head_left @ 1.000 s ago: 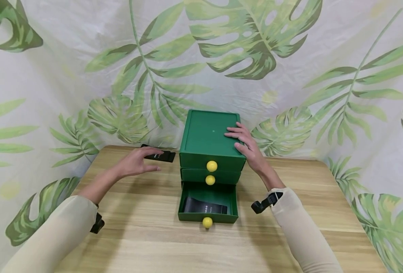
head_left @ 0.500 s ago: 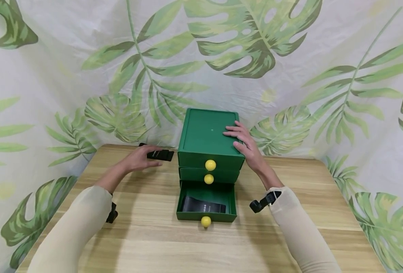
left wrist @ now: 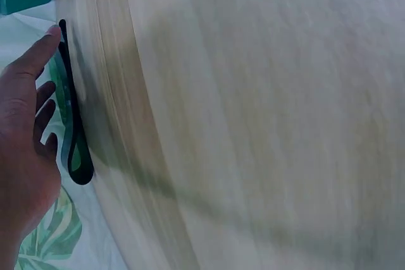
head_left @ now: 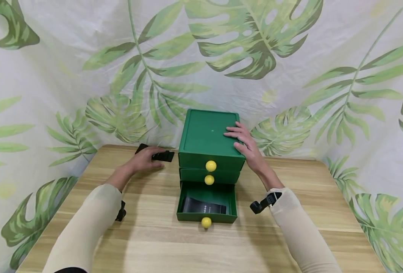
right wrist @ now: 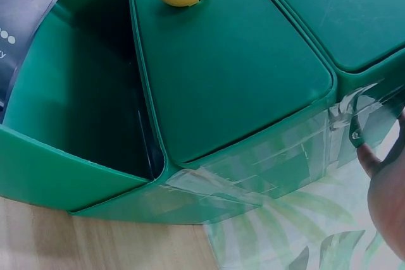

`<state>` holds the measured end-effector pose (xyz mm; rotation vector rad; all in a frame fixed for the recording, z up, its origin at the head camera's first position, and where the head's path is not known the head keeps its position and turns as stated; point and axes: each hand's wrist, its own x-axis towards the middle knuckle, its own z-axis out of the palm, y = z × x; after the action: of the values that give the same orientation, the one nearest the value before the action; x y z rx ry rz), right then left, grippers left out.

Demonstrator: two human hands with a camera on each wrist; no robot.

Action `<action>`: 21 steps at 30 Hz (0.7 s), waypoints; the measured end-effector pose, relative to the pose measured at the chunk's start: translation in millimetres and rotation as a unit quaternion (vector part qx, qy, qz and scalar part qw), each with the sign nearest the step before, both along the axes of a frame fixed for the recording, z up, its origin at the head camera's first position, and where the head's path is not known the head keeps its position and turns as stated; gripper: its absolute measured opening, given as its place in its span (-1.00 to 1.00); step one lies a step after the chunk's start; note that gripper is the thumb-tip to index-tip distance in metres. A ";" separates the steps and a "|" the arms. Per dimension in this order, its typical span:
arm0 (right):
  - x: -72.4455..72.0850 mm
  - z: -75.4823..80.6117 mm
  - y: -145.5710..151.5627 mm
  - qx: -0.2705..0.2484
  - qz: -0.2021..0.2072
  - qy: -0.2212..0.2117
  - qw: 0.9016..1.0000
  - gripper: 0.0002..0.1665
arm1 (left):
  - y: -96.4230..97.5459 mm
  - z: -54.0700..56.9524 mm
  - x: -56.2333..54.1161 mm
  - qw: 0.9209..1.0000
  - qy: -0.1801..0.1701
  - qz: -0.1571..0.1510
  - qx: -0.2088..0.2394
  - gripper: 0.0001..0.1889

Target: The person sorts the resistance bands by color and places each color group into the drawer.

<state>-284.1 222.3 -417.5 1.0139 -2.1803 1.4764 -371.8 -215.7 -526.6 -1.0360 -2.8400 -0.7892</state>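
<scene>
My left hand [head_left: 144, 158] reaches over a black folded strip [head_left: 164, 156] at the table's back left, hiding its middle. In the left wrist view, this strip [left wrist: 77, 124] shows edge-on with a rounded looped end, and one of my fingertips [left wrist: 55, 30] is at its other end. To its right stands a green drawer box [head_left: 208, 132]. My right hand [head_left: 247, 146] rests spread on the box's top right edge. The lowest drawer [head_left: 206, 217] is pulled out. Inside lies a similar black strip with white print [head_left: 203, 206].
Two upper drawers with yellow knobs [head_left: 211, 166] are closed. Another yellow knob [head_left: 206, 222] is on the pulled-out drawer. Wooden table [head_left: 164, 242] surrounds the box. A leaf-printed cloth [head_left: 174, 57] hangs behind. Clear tape [right wrist: 247, 184] covers the box's side.
My left hand has moved right and come down over the black strip, covering more of its middle. My right hand stays on the box. The drawer has not moved.
</scene>
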 end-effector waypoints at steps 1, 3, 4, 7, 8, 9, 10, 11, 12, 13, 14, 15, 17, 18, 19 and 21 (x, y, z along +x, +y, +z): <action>0.0 -0.2 -0.1 -0.001 0.000 0.000 1.000 -0.51 | 0.1 -0.9 -0.6 1.000 0.001 -0.001 -0.003 -0.33; 0.1 -0.3 -0.2 -0.001 0.000 0.001 1.000 -0.51 | -0.2 -2.7 -1.7 1.000 0.002 0.000 -0.007 -0.31; 0.0 -0.5 -0.2 -0.001 -0.001 0.001 1.000 -0.51 | -0.4 -3.7 -2.2 1.000 0.004 0.000 -0.009 -0.31; -0.3 -1.0 -0.1 -0.001 -0.001 0.002 1.000 -0.52 | -1.4 -6.3 -3.4 1.000 0.008 0.005 -0.011 -0.30; -0.4 -1.3 0.1 -0.001 0.000 0.001 1.000 -0.52 | -1.6 -6.9 -3.6 1.000 0.008 0.009 -0.013 -0.29; -0.5 -1.6 0.3 -0.001 0.001 0.001 1.000 -0.52 | -1.7 -7.4 -3.8 1.000 0.009 0.012 -0.016 -0.29; -0.5 -1.7 0.3 -0.002 0.002 0.000 1.000 -0.53 | -1.9 -7.5 -3.8 1.000 0.007 0.017 -0.017 -0.28; -0.8 -2.1 0.3 -0.002 0.002 0.000 1.000 -0.53 | -2.0 -7.4 -3.7 1.000 0.004 0.021 -0.021 -0.27; -0.9 -2.4 0.4 -0.002 0.003 0.000 1.000 -0.53 | -2.2 -7.2 -3.6 0.999 0.001 0.025 -0.026 -0.28; -1.2 -2.8 0.4 -0.002 0.003 0.000 1.000 -0.53 | -2.3 -6.8 -3.4 0.999 -0.003 0.030 -0.033 -0.28; -1.4 -3.1 0.6 -0.003 0.003 0.000 1.000 -0.53 | -2.3 -6.2 -3.1 0.999 -0.008 0.035 -0.039 -0.29; -1.6 -3.2 0.8 -0.003 0.003 0.001 1.000 -0.53 | -2.2 -5.5 -2.9 0.998 -0.013 0.041 -0.046 -0.29; -2.0 -3.4 1.0 -0.002 0.002 0.003 1.000 -0.52 | -2.1 -3.9 -2.4 0.997 -0.019 0.049 -0.061 -0.31; -1.9 -3.1 1.0 -0.002 0.002 0.003 1.000 -0.52 | -2.1 -2.9 -2.0 0.996 -0.019 0.051 -0.068 -0.32; -1.9 -2.9 1.1 -0.002 0.003 0.004 1.000 -0.52 | -2.0 -1.9 -1.7 0.996 -0.018 0.053 -0.074 -0.33; -1.4 -2.3 1.1 -0.002 0.003 0.003 1.000 -0.52 | -1.9 0.1 -1.3 0.995 -0.012 0.050 -0.081 -0.36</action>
<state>-285.4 223.4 -419.8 1.0239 -2.1705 1.4778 -373.1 -217.6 -526.5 -0.8976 -2.9914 -0.5751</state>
